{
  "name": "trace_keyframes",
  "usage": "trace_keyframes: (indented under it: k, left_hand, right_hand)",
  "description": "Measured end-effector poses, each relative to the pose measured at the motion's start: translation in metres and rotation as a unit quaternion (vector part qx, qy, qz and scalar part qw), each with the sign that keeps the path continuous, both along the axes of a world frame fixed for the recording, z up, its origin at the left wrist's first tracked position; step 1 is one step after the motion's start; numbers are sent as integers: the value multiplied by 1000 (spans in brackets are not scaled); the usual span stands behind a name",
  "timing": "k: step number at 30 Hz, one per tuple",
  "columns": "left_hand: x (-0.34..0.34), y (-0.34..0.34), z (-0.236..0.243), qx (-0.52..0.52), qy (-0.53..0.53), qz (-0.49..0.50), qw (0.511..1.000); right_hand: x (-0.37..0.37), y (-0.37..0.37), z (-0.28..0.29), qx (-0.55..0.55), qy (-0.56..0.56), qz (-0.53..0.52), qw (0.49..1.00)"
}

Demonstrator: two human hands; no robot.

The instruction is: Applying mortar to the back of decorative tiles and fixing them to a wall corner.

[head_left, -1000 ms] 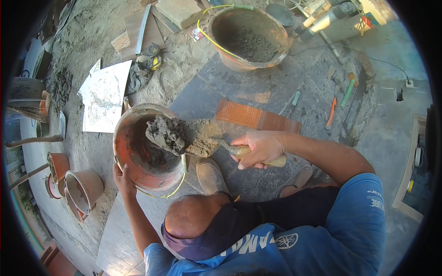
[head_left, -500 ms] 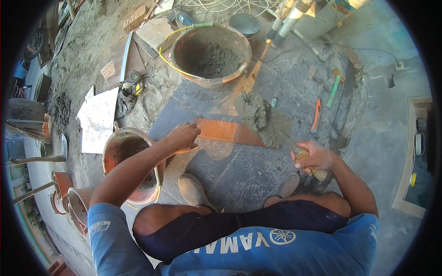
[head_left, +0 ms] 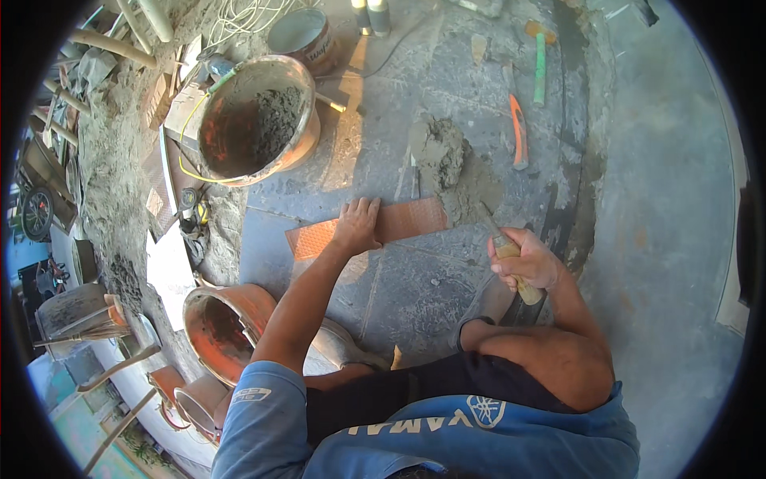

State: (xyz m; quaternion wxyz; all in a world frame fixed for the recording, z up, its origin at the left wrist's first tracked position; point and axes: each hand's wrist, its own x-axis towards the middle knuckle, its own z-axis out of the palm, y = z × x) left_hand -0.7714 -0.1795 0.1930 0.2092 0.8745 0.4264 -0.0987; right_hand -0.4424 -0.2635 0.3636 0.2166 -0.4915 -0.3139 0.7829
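My left hand grips a long, patterned orange tile strip lying on the dark grey floor slabs, its fingers over the strip. My right hand is closed round the wooden handle of a trowel, whose blade carries a heap of wet grey mortar above the strip's right end. An orange-stained bucket sits beside my left forearm, partly hidden by it. A larger mortar bucket with a yellow handle stands beyond my left hand.
Orange-handled and green-handled tools lie at upper right. A small bucket and coiled cable are at the top. White board pieces, more buckets and long-handled tools are on the left.
My left hand has left the nearer bucket's rim and taken hold of the tile strip. The mortar-laden trowel has moved from over that bucket to the right, above the strip. The view has turned.
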Motion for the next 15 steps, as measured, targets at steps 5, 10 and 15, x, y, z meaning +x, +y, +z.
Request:
trace_keyframes:
  k: [5, 10, 15]
  left_hand:
    - [27, 0, 20, -144, 28, 67, 987]
    - [40, 16, 51, -263, 50, 68, 961]
    - [39, 29, 97, -437, -245, 145, 853]
  right_hand:
    - [43, 0, 9, 10, 32, -48, 998]
    - [66, 3, 22, 35, 71, -74, 994]
    - [72, 0, 40, 71, 69, -83, 992]
